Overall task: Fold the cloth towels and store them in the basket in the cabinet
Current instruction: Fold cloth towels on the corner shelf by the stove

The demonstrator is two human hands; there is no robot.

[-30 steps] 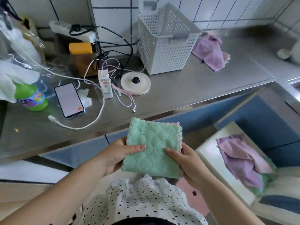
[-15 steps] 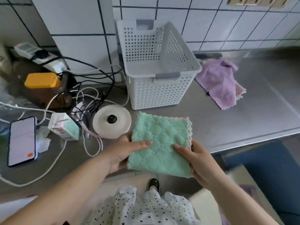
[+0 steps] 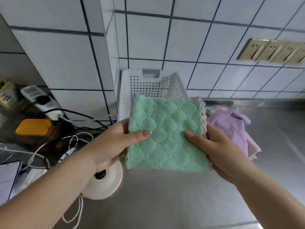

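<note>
Both hands up over the steel counter (image 3: 165, 204), holding one folded green towel (image 3: 166, 138) flat between them, quilted face toward the camera. Left hand (image 3: 112, 144) grips the towel's left edge: thumb lies across the front face pointing right, remaining fingers tucked behind the cloth, not visible. Right hand (image 3: 217, 149) mirrors it on the right edge: thumb on the front pointing left, palm and fingers cupped under and behind the lower right corner. Both forearms come in from the bottom corners and converge on the towel. Towel is folded to a rough square, pink scalloped trim showing along the top and right edges. It's held in the air in front of the white perforated basket (image 3: 145, 86), covering the basket's lower half; basket sits on the counter against the tiled wall (image 3: 198, 38). Crumpled purple towel (image 3: 231, 129) lies on the counter just right of the basket, partly behind the right hand. Left of the hands: round white lid with black knob (image 3: 105, 184) under the left wrist, tangled cables (image 3: 71, 142), power strip (image 3: 39, 100), yellow box (image 3: 33, 128).
</note>
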